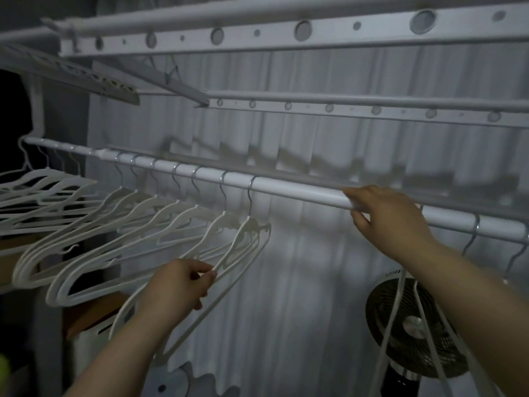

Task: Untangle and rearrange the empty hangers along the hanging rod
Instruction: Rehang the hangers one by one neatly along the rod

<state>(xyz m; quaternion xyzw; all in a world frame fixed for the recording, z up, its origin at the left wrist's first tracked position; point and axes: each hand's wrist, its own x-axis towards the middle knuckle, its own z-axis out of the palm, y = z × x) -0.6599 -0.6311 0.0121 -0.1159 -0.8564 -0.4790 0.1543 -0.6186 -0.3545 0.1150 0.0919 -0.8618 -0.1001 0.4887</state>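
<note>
A white hanging rod (289, 188) slopes from upper left down to the right edge. Several empty white hangers (137, 222) hang from it by metal hooks, spaced out across the left half, with a denser bunch (40, 190) at the far left. My left hand (177, 285) pinches the lower arm of the rightmost hanger of that row (246, 239). My right hand (392, 219) reaches up to the rod, fingers lying over its top and thumb underneath. Two more hangers (400, 325) hang right of that hand, partly hidden by my forearm.
A dark round fan (400, 330) stands low at the right, behind the hangers there. White pleated curtains (286, 133) fill the background. Perforated white drying rails (257, 35) run overhead, with another rail (343, 108) further back. Wooden furniture (86, 313) sits low on the left.
</note>
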